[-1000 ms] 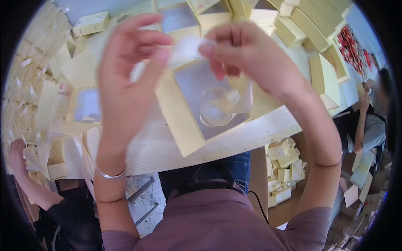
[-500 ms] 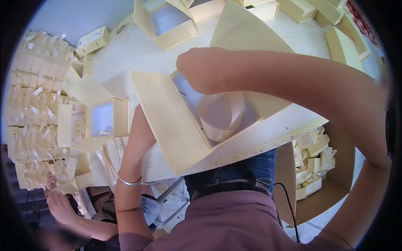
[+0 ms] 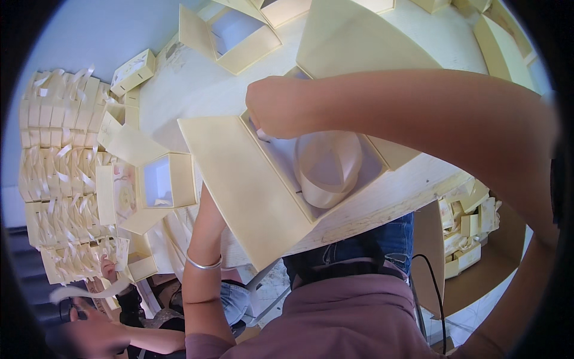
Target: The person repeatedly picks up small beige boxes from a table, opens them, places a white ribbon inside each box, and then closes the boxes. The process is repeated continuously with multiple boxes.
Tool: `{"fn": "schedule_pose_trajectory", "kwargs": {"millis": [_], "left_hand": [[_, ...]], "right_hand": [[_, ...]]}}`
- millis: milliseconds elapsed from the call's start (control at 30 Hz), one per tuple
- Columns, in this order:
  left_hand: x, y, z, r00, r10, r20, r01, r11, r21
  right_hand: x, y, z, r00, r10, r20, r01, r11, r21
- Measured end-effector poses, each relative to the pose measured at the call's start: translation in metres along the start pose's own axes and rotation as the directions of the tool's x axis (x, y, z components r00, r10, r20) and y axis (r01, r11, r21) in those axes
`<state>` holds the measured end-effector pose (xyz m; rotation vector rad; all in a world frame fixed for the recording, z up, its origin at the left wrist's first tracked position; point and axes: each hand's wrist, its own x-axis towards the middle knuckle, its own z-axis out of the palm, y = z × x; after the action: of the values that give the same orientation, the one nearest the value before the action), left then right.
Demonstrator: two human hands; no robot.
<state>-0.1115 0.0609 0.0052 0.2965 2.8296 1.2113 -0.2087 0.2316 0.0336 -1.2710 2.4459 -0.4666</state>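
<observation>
In front of me a cream box (image 3: 342, 210) lies tilted on the table, its wide flaps (image 3: 239, 185) spread out to both sides. A loop of wide cream ribbon (image 3: 320, 191) sits inside it. My right hand (image 3: 276, 107) reaches over from the right, closed, with its fingertips down at the box's inner side wall. A small pale bit shows under those fingers, too hidden to name. Beside the near end of the ribbon a short dark slot shows in the wall. My left forearm (image 3: 203, 269), with a silver bangle, goes under the left flap, which hides my left hand.
Another open cream box (image 3: 182, 179) stands at the left, before stacked boxes with ribbons (image 3: 57, 167). More boxes (image 3: 254, 51) stand at the far edge. A carton (image 3: 427, 239) of small cream pieces is at the lower right. A co-worker's hand (image 3: 95, 329) is at lower left, near a ribbon.
My right hand has moved slightly, its fingertips now lower against the box's inner wall. The whole view has shifted a little. The co-worker's hands have moved, and a ribbon now shows by them.
</observation>
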Motion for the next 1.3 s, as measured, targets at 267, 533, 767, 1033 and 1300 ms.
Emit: {"fn": "schedule_pose_trajectory", "kwargs": {"millis": [267, 533, 767, 1033, 1300], "left_hand": [[0.009, 0.000, 0.006, 0.998, 0.070, -0.003, -0.069, 0.993, 0.092], [0.009, 0.006, 0.009, 0.985, 0.172, -0.029, -0.159, 0.953, 0.259], [-0.071, 0.018, -0.029, 0.890, -0.145, -0.433, 0.182, 0.982, 0.046], [-0.100, 0.017, -0.036, 0.482, -0.289, -0.827, -0.508, 0.677, -0.533], [-0.105, 0.015, -0.055, 0.896, -0.147, -0.419, -0.437, -0.124, -0.891]], "right_hand": [[-0.008, -0.004, 0.013, 0.988, 0.017, -0.155, 0.008, 0.987, 0.161], [-0.082, -0.021, -0.015, 0.947, -0.155, -0.283, 0.116, 0.982, -0.149], [-0.102, -0.015, -0.012, 0.992, 0.031, 0.125, -0.025, 0.998, -0.052], [-0.097, -0.015, -0.014, 0.968, 0.009, 0.250, 0.081, 0.934, -0.349], [-0.086, -0.004, -0.070, 0.935, 0.199, -0.294, -0.008, 0.840, 0.543]]}}
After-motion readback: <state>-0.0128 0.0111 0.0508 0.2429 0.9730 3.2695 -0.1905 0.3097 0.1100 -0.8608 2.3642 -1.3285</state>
